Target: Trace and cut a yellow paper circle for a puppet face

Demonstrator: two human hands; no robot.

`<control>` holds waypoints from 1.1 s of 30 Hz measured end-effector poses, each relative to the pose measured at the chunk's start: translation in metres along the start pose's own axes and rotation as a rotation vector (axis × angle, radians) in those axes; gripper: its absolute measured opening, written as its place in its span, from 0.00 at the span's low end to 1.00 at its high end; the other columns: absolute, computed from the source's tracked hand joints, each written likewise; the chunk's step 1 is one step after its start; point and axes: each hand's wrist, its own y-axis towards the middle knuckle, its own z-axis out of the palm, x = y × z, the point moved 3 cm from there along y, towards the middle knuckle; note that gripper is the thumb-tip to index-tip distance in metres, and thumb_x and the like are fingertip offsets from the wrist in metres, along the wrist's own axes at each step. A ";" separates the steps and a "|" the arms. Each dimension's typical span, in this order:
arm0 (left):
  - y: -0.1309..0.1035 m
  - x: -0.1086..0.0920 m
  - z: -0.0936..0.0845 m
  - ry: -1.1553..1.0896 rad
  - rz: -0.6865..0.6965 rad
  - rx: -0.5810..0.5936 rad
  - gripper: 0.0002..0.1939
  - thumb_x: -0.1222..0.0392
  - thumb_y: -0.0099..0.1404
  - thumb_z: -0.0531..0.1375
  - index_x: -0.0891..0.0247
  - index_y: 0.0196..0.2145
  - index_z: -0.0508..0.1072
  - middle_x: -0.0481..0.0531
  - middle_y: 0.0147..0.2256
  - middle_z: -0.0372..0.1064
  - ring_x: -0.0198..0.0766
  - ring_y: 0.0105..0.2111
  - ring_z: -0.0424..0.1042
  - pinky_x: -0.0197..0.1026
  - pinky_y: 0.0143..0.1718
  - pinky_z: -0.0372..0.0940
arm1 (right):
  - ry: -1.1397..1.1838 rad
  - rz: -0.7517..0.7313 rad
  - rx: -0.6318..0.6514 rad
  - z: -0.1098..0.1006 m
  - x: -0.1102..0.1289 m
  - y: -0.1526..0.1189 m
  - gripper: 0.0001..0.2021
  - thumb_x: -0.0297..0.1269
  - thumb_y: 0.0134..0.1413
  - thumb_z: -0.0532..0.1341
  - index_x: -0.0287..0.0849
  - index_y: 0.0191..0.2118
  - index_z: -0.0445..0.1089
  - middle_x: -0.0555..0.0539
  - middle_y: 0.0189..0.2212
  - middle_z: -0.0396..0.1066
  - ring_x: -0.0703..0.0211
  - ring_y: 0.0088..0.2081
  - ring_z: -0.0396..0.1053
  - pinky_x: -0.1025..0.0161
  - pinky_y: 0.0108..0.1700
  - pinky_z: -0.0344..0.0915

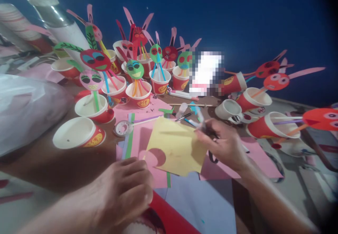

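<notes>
My left hand [129, 188] is curled shut, knuckles up, at the near left of the papers. At its fingertips is a pink paper disc [151, 160], over the corner of a yellow sheet [176, 149]; the exact pinch is hidden. My right hand [224, 142] is closed around what look like black-handled scissors [213, 157], above the yellow sheet's right edge. A thin dark streak runs left from that hand across the yellow; I cannot tell whether it is blade or shadow. Pink sheets [142, 139] lie beneath the yellow one.
Red-and-white paper cups [138, 94] with decorated paper heads on straws stand across the back and right. A plain cup [76, 133], a tape roll [123, 129], a white mug [228, 111], markers [183, 94] and a plastic bag [31, 110] surround the papers. Something red [171, 213] lies in front.
</notes>
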 end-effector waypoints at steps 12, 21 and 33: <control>0.032 0.037 0.005 0.012 -0.226 0.210 0.09 0.65 0.64 0.51 0.62 0.26 0.59 0.48 0.26 0.62 0.34 0.27 0.60 0.37 0.29 0.54 | -0.209 -0.118 0.280 0.046 0.005 -0.005 0.08 0.36 0.52 0.56 0.43 0.24 0.59 0.54 0.18 0.61 0.63 0.21 0.61 0.68 0.25 0.51; 0.048 0.066 0.020 0.049 -0.294 0.277 0.04 0.64 0.62 0.52 0.62 0.29 0.62 0.46 0.27 0.63 0.33 0.26 0.62 0.35 0.28 0.53 | -0.210 0.074 0.005 0.006 -0.016 0.008 0.12 0.44 0.51 0.59 0.44 0.24 0.59 0.57 0.16 0.57 0.66 0.18 0.56 0.69 0.23 0.52; 0.052 0.081 0.030 0.223 -0.323 0.294 0.06 0.63 0.64 0.51 0.63 0.36 0.66 0.52 0.35 0.67 0.41 0.37 0.66 0.41 0.36 0.59 | -0.368 -0.180 -0.328 -0.015 -0.010 0.004 0.06 0.38 0.50 0.61 0.42 0.29 0.65 0.53 0.20 0.66 0.63 0.23 0.64 0.67 0.28 0.57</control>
